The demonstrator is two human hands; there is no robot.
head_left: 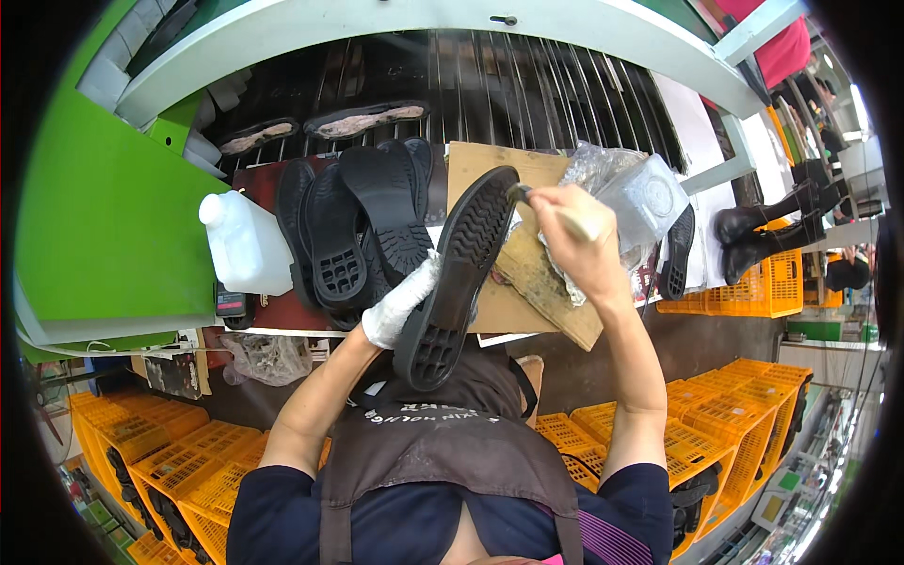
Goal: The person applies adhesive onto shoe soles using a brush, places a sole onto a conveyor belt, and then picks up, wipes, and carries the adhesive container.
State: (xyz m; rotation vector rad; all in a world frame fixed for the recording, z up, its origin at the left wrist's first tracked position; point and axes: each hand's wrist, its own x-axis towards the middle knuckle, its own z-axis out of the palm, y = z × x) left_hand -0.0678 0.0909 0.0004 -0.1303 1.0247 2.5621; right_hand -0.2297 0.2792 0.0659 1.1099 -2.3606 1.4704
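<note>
A long black shoe sole (463, 254) is held up, tilted, with its treaded underside showing. My left hand (405, 303), in a white glove, is closed around the sole's left edge near the middle; part of the grip is hidden behind it. In my bare right hand (576, 247) is a brush with a pale handle (581, 223). Its dark tip is at the right edge of the sole's toe end; I cannot tell whether it touches. Several more black soles (381, 193) lie overlapping to the left of the held one.
A white plastic jug (247, 245) stands at left, by a green panel (113, 207). Cardboard (471, 162) and a clear plastic container (645, 193) lie right of centre. Two soles (367, 120) rest on metal rods behind, under a pale frame (424, 17). Orange crates (678, 424) stand near me.
</note>
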